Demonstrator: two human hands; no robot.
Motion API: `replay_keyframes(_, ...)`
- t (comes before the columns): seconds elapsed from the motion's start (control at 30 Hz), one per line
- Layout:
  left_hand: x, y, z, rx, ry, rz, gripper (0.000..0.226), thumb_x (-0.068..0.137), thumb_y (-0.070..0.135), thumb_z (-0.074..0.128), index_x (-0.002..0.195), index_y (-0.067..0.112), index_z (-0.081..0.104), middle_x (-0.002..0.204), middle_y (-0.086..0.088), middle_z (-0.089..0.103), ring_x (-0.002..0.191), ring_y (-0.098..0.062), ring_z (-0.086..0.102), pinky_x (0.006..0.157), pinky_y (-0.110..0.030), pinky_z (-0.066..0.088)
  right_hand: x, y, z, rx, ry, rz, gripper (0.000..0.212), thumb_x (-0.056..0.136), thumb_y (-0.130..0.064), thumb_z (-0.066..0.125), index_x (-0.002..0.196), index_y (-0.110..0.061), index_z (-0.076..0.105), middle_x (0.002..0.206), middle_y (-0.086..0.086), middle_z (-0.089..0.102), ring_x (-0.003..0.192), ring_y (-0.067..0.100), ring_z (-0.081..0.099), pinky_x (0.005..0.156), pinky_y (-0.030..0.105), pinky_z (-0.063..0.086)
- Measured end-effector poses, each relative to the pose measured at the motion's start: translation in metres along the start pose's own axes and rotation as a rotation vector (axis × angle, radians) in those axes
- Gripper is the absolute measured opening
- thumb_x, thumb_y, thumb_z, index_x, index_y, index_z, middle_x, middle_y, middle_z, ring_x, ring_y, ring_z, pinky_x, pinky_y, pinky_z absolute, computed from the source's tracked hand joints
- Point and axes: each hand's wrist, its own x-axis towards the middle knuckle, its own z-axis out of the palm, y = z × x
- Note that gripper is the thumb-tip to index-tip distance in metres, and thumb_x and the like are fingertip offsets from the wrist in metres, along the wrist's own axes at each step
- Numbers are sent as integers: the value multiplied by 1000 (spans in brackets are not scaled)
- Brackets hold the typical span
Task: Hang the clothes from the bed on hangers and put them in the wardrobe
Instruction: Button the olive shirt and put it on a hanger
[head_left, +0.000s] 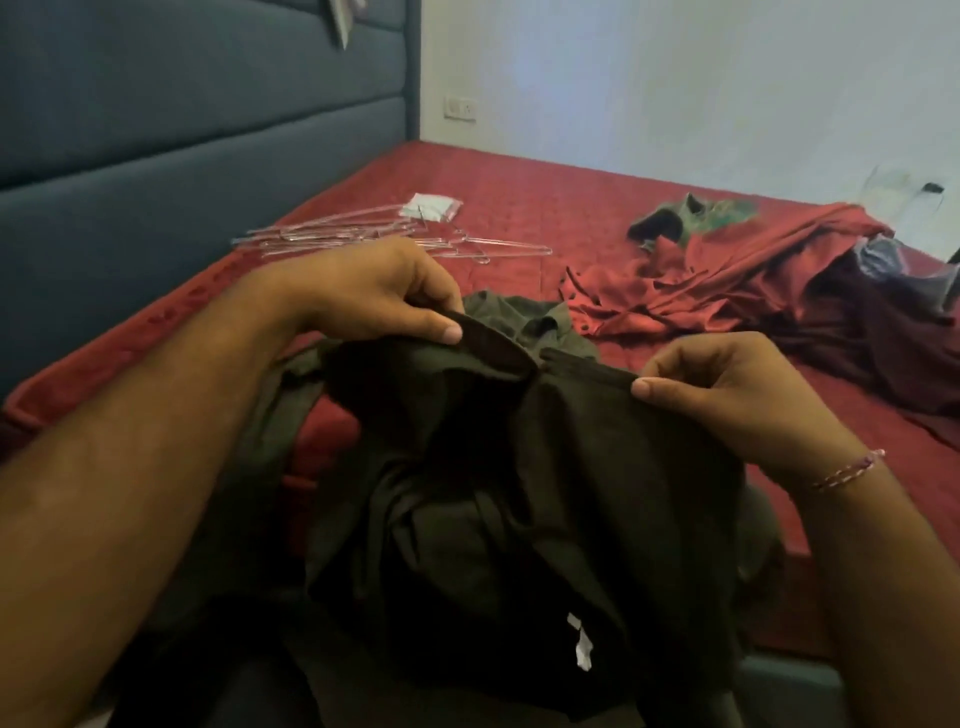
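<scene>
Bed (467, 171): red cover, hangers (384, 239) piled, uncountable.
Left hand (374, 291): pinches green shirt (519, 467) collar.
Right hand (727, 384): pinches same collar.

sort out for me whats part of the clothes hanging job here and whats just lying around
Part of the job:
- dark olive garment, pinched at its top edge by the left hand and right hand
- clear hangers on the bed
- red clothes
- maroon garment
- green patterned garment

Just lying about:
- small plastic packet
- wall socket
- padded headboard
</scene>
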Motion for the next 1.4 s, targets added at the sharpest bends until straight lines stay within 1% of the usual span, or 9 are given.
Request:
replay_keyframes(0.1, 18, -2, -19, -23, 104, -31, 20, 99, 13, 68, 112, 23, 80, 105, 12, 79, 100, -4, 72, 93, -24, 55, 30, 1, -19, -92, -64, 47, 13, 91, -18, 77, 78, -15, 75, 68, -2, 71, 64, 5, 61, 63, 25, 50)
replay_keyframes(0.17, 41, -5, -20, 205, 389, -55, 23, 98, 15, 71, 113, 29, 80, 108, 15, 78, 103, -4, 70, 101, -35, 54, 55, 3, -25, -137, 78, 55, 16, 95, -18, 74, 79, -15, 72, 70, -6, 69, 64, 8, 59, 68, 31, 50)
replay_keyframes(0.3, 62, 9, 5, 325, 1046, 2, 19, 94, 24, 69, 110, 26, 80, 107, 6, 79, 99, -20, 74, 88, -39, 59, 79, -14, -17, -287, 470, 15, 24, 88, -30, 79, 71, -14, 71, 67, -5, 71, 61, 8, 62, 65, 29, 50)
replay_keyframes(0.4, 48, 31, 46, 346, 1210, 172, 18, 95, 13, 69, 109, 16, 80, 100, -1, 77, 91, -24, 71, 82, -37, 56, 41, -39, 12, 114, 382, 26, 21, 90, -23, 79, 73, -11, 73, 66, -6, 69, 57, 5, 57, 60, 24, 47)
replay_keyframes(0.53, 11, 56, 111, 300, 1251, 282, 12, 97, 6, 72, 105, 5, 80, 98, -5, 77, 84, -26, 68, 80, -36, 53, -23, -57, 55, 675, 208, 149, 5, 89, -8, 74, 86, -5, 75, 79, 12, 72, 69, 15, 64, 60, 23, 50)
replay_keyframes(0.73, -31, 72, 157, 256, 1218, 351, 6, 92, 5, 78, 97, 3, 81, 101, -2, 78, 85, -20, 67, 83, -31, 51, -69, -63, 78, 917, 163, 250, 19, 76, -14, 74, 93, -5, 77, 91, 18, 75, 78, 21, 70, 68, 27, 56)
replay_keyframes(1.1, -45, 78, 158, 252, 1134, 446, 5, 92, 9, 79, 92, 5, 82, 98, -3, 77, 83, -24, 65, 80, -31, 49, -87, -71, 79, 844, 194, 201, 11, 76, -10, 75, 84, -14, 81, 86, 10, 77, 79, 16, 74, 67, 22, 57)
replay_keyframes(1.23, -49, 77, 158, 281, 1089, 457, 5, 92, 11, 79, 94, 8, 83, 97, -2, 76, 85, -24, 62, 74, -43, 50, -88, -73, 80, 843, 195, 176, 7, 76, -12, 76, 82, -13, 79, 81, 8, 75, 74, 15, 70, 66, 23, 56)
replay_keyframes(1.4, -51, 73, 157, 298, 1079, 449, 9, 95, 13, 76, 98, 9, 83, 94, -3, 74, 86, -26, 60, 68, -50, 47, -90, -73, 80, 769, 190, 91, 15, 77, -14, 76, 91, -12, 81, 95, 12, 78, 92, 25, 75, 81, 30, 60)
